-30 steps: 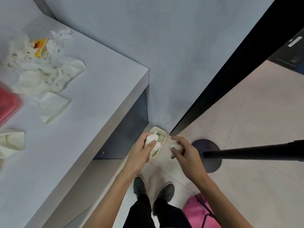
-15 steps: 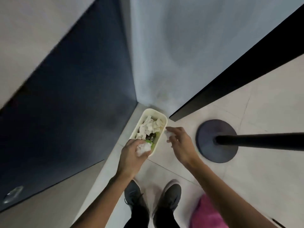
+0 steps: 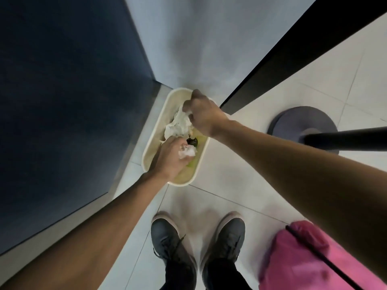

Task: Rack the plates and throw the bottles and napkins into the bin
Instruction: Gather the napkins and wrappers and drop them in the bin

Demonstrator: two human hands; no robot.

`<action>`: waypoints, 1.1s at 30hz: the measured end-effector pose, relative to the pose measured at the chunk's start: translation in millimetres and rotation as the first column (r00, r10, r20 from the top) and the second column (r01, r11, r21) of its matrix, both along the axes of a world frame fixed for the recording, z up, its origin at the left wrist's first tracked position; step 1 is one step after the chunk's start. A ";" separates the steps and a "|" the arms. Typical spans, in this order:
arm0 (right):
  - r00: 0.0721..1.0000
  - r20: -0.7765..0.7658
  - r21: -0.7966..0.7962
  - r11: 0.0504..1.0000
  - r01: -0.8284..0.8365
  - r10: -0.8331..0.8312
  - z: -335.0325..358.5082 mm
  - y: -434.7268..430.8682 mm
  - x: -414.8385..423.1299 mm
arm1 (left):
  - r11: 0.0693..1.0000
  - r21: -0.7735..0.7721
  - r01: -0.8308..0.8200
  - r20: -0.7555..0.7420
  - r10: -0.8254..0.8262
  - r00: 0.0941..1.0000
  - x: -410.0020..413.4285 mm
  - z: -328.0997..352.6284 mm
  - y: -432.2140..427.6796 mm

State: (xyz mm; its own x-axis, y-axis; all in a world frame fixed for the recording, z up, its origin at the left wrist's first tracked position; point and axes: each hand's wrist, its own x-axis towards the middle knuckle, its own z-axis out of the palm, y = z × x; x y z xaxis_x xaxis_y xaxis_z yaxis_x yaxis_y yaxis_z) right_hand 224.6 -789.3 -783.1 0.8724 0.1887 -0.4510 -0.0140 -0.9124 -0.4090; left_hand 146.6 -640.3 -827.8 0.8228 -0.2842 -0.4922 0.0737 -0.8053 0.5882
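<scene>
Left hand: your left hand (image 3: 170,161) is low over the near half of the bin, fingers and thumb curled round a crumpled napkin (image 3: 187,152), which sits within the bin's opening.
Right hand: your right hand (image 3: 202,116) is over the far end of the bin, knuckles up and fingers curled down, pinching white paper at the top of the napkin heap (image 3: 178,126). Where the gripped paper ends and the heap begins cannot be told.
Bin: the cream oblong bin (image 3: 154,135) stands on the floor in the corner, its long left side along the foot of the dark blue panel (image 3: 62,101) and its far end against the pale wall (image 3: 199,38).
Bin contents: the napkin heap fills the far half. A small black object (image 3: 192,141) lies between your two hands, too blurred to identify. Something yellow-green (image 3: 193,164) shows beside your left hand.
Your stance: both dark shoes (image 3: 173,239) point at the bin, just short of it.
Surroundings: a round dark post base (image 3: 293,122) sits on the tiles to the right of the bin, well apart from it. A pink bag (image 3: 303,258) is at your right side.
</scene>
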 end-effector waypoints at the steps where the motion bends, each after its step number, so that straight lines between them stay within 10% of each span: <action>1: 1.000 0.005 -0.029 0.999 -0.020 0.020 -10.1 2.3 5.8 | 1.000 -0.017 0.007 0.001 -0.007 1.000 0.3 -8.6 -3.2; 17: 0.996 -0.058 0.039 0.997 -0.072 0.074 -37.4 4.6 9.3 | 0.994 -0.063 -0.090 0.208 0.101 0.973 -3.9 -40.3 -27.6; 28: 0.997 0.042 0.298 0.953 0.049 -0.065 22.9 -3.8 -38.8 | 0.978 0.013 -0.209 -0.070 0.209 0.975 15.4 -3.9 -19.9; 33: 0.983 -0.021 0.329 0.928 0.178 -0.181 77.6 -9.7 -64.4 | 0.826 -0.192 -0.529 -0.199 0.495 0.846 0.2 60.2 -1.9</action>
State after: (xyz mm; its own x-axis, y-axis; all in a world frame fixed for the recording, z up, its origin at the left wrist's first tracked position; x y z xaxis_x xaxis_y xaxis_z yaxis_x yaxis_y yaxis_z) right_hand 160.2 -799.0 -705.5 0.9095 0.1642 -0.3820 -0.1598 -0.7102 -0.6857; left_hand 146.8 -642.2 -767.6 0.8121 0.0409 -0.5821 0.5293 -0.4716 0.7053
